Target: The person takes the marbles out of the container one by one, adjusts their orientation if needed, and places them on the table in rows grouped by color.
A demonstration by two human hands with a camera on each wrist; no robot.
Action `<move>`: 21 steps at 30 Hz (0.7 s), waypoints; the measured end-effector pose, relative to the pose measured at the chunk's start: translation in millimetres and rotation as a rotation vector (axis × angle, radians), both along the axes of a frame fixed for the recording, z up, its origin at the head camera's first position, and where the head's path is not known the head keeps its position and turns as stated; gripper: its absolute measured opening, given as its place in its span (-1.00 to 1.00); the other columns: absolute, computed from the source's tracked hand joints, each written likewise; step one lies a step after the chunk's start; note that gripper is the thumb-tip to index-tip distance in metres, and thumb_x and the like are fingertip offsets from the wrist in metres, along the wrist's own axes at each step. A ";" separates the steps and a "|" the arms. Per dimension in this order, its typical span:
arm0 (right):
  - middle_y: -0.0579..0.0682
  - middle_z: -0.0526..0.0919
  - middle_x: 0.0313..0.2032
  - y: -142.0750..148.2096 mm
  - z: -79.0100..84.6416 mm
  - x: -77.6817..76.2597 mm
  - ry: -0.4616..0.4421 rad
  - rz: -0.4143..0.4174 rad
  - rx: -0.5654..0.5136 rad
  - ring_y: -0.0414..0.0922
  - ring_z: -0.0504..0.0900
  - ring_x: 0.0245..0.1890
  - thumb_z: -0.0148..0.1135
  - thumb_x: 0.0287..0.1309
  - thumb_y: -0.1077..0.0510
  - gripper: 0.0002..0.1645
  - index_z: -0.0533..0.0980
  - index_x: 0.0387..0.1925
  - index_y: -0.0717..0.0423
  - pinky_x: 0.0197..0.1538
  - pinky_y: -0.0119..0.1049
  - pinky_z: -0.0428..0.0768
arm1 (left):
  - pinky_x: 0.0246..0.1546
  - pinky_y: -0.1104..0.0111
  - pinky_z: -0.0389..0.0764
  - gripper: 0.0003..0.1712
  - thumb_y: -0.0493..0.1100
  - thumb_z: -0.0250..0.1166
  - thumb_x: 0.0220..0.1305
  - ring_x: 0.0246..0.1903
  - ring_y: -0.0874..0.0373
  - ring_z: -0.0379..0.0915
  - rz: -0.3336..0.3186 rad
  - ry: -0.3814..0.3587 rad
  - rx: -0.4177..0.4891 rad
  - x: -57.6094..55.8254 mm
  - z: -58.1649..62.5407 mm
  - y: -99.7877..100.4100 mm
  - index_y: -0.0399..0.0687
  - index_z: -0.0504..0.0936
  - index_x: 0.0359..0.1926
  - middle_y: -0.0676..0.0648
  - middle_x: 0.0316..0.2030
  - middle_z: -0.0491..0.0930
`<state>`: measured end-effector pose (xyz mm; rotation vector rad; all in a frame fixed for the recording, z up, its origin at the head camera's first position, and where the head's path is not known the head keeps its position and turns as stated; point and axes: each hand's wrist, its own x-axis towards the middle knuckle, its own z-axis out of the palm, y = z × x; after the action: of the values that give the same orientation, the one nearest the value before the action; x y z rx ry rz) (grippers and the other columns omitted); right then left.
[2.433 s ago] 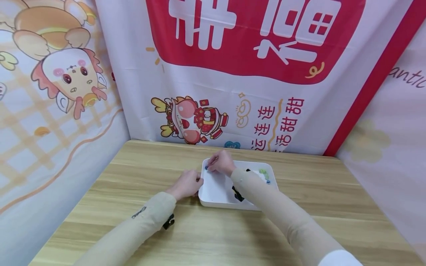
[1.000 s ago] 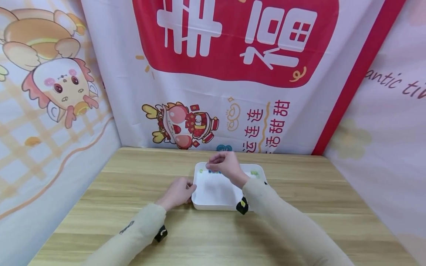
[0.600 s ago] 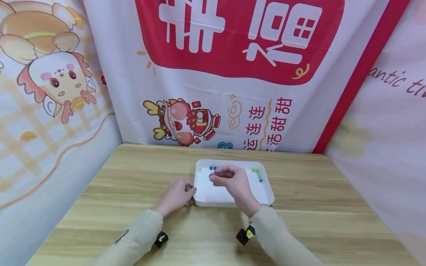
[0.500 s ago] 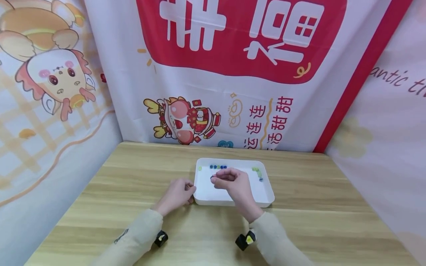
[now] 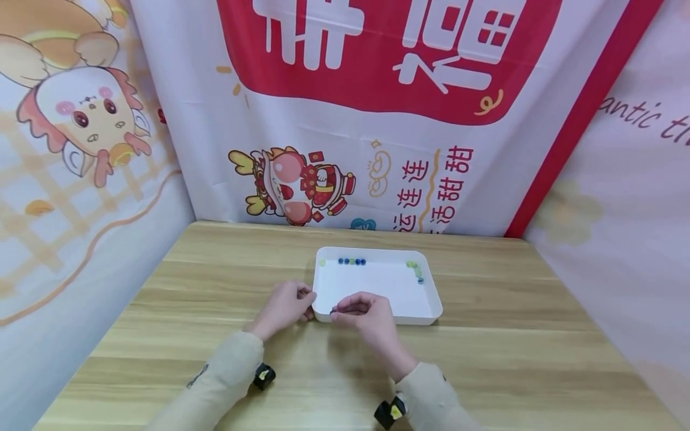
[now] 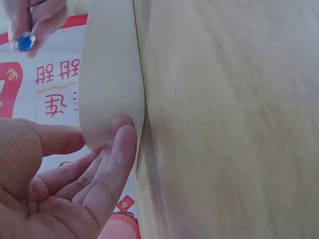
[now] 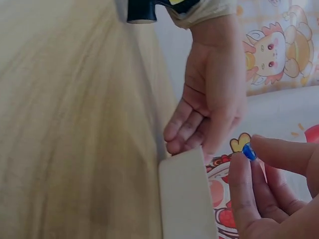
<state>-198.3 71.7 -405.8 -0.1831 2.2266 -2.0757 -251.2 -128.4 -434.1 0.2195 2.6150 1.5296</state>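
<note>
Between the thumb and fingertips of my right hand point(image 5: 369, 320) is a small blue glass marble point(image 7: 249, 152), held above the near left part of a white tray point(image 5: 377, 290). The left wrist view shows this blue marble point(image 6: 25, 42) too, clear at its edges. My left hand point(image 5: 284, 305) grips the tray's near left corner, thumb at the rim and fingers against the outer wall point(image 6: 109, 74). Inside the tray, a short row of blue and green marbles point(image 5: 352, 261) lies along the far side. One pale green marble point(image 5: 322, 263) sits in the far left corner.
Several green marbles and a blue one form a bent line point(image 5: 418, 272) at the tray's far right. The tray stands on a wooden table point(image 5: 512, 347). Printed cloth point(image 5: 302, 126) hangs behind the table and at both sides.
My right hand has come from the tray's far left side towards its near edge, with a marble pinched in it. The far row is now uncovered. My left hand stays at the tray.
</note>
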 end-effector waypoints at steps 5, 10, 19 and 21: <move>0.15 0.71 -0.29 -1.7 -6.2 4.8 -0.049 0.031 0.006 -0.06 0.69 -0.30 0.50 -0.09 0.41 -0.70 0.59 -0.26 0.35 -0.17 -0.32 0.68 | -0.47 0.28 0.72 -0.83 -0.31 0.23 0.36 -0.51 0.05 0.61 0.011 -0.010 0.025 0.9 -0.6 0.6 -0.37 0.65 -0.15 -0.10 -0.51 0.63; 0.11 0.71 -0.32 -1.0 -10.7 3.8 -0.061 0.002 0.047 -0.06 0.68 -0.32 0.51 -0.13 0.41 -0.68 0.60 -0.27 0.33 -0.14 -0.28 0.67 | -0.45 0.29 0.73 -0.80 -0.32 0.24 0.35 -0.49 0.05 0.62 0.027 -0.027 0.053 1.7 1.7 1.4 -0.40 0.64 -0.10 -0.12 -0.48 0.63; 0.06 0.72 -0.39 -1.4 -18.6 3.3 -0.066 0.042 0.172 -0.09 0.69 -0.36 0.52 -0.16 0.43 -0.72 0.61 -0.34 0.28 -0.12 -0.26 0.66 | -0.42 0.29 0.73 -0.80 -0.29 0.24 0.36 -0.47 0.05 0.64 0.019 -0.064 0.069 -0.3 1.9 0.6 -0.40 0.64 -0.12 -0.13 -0.46 0.64; 0.06 0.71 -0.41 -2.5 -20.0 3.6 -0.064 0.047 0.200 -0.10 0.68 -0.39 0.52 -0.16 0.45 -0.74 0.61 -0.37 0.27 -0.19 -0.28 0.68 | -0.42 0.30 0.73 -0.80 -0.28 0.24 0.36 -0.47 0.05 0.64 0.017 -0.074 0.067 -0.3 2.1 -0.3 -0.39 0.65 -0.13 -0.13 -0.46 0.64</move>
<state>-194.6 69.2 -425.8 -0.1498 2.3481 -1.7942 -251.4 -128.7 -432.0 0.1430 2.5186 1.6000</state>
